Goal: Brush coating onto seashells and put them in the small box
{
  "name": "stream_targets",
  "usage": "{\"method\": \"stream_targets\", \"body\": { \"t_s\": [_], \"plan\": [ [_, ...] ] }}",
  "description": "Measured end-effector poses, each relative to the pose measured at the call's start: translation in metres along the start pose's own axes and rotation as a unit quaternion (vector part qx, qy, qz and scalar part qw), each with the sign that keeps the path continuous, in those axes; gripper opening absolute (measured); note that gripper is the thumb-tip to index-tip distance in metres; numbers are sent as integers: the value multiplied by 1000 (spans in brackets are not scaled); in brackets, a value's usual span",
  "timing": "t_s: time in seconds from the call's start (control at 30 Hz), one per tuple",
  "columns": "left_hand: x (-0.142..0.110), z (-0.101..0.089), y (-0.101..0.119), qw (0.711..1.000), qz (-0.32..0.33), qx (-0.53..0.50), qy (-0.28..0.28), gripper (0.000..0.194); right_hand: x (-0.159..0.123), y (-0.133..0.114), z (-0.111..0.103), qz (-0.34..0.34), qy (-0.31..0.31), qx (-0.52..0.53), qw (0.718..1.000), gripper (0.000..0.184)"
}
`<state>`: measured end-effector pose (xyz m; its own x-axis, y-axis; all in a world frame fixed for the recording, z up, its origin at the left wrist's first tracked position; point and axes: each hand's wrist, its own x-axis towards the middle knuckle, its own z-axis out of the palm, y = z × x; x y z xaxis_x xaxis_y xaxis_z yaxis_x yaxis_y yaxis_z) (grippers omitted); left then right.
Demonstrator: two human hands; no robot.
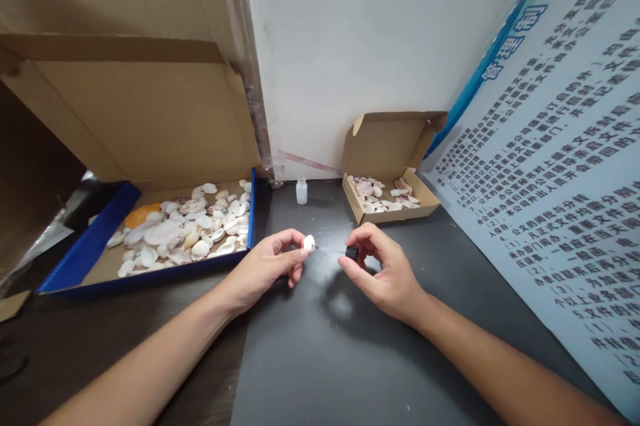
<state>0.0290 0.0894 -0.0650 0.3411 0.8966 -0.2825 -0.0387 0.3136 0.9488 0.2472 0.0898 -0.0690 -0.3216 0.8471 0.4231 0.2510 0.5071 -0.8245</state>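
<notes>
Between the thumb and fingers of my left hand (275,258) is a small white seashell (309,243). Facing it, my right hand (383,269) pinches a black bottle cap (352,253). A thin, pale brush-like stem (330,250) seems to reach from the cap toward the shell, its dark tip at or very near the shell's right side; whether they touch I cannot tell. Beyond both hands a small translucent bottle (301,191) stands upright without a cap, whitish inside.
At left lies an open blue-edged cardboard box (150,276) full of mixed seashells (200,223). A smaller cardboard box (400,216) with reddish-white shells (370,193) sits back right. A dark mat (310,359) lies under my hands. A printed board (565,166) slants along the right.
</notes>
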Motion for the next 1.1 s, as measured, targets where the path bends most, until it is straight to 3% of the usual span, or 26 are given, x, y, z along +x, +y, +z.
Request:
{"method": "stream_targets", "body": {
  "t_s": [0.27, 0.43, 0.57, 0.73, 1.1],
  "plan": [
    [1, -1, -1, 999, 8, 32, -29, 27, -1, 2, 1, 14, -8, 13, 1000, 15],
    [0, 0, 0, 998, 4, 50, -26, 25, 0, 0, 0, 30, 33, -15, 999, 13],
    [0, 1, 1, 998, 4, 49, -26, 26, -1, -1, -1, 18, 0, 2, 1000, 13],
    [1, -1, 1, 998, 0, 63, -30, 27, -1, 1, -1, 39, 26, -6, 999, 13],
    [0, -2, 0, 998, -8, 26, -48, 23, -1, 2, 0, 49, -13, 5, 999, 13]
  ]
}}
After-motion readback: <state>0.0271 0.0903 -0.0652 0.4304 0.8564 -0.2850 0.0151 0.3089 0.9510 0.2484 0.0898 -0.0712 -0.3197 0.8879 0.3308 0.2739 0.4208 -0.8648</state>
